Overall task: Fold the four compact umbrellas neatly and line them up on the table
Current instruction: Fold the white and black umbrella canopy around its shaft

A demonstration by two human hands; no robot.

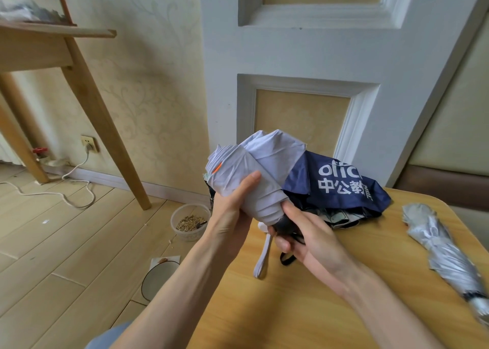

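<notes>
L hand (pixel 232 206): curled round canopy of lilac umbrella (pixel 259 168), prob. to keep pleats bunched.
R hand (pixel 309 235): grips its dark handle end, just beside L, steadying for a twist (my guess).
Lilac umbrella: in both hands over table (pixel 317 309) edge; fabric puffy, strap (pixel 262 258) dangling unfastened.
Others: navy umbrella (pixel 338 184) just beyond hands, crumpled; silver umbrella (pixel 444 253) well right of R hand.
</notes>
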